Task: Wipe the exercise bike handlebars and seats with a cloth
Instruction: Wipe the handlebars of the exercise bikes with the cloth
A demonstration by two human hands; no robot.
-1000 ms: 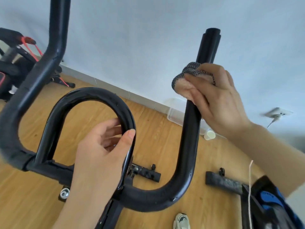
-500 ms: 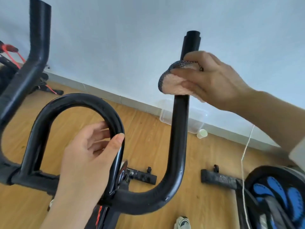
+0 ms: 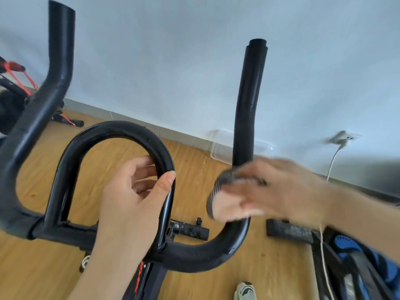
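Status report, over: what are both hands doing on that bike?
Left hand grips centre loop. Right hand, blurred, holds cloth against right bar. Nothing blocking.

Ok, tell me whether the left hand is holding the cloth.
No, the left hand grips the handlebar's centre loop, while the cloth is in the right hand against the upright bar.

Left hand (image 3: 132,198) grips the handlebar loop (image 3: 116,128); blurred right hand (image 3: 281,189) holds a cloth (image 3: 223,200) against the upright (image 3: 249,105).
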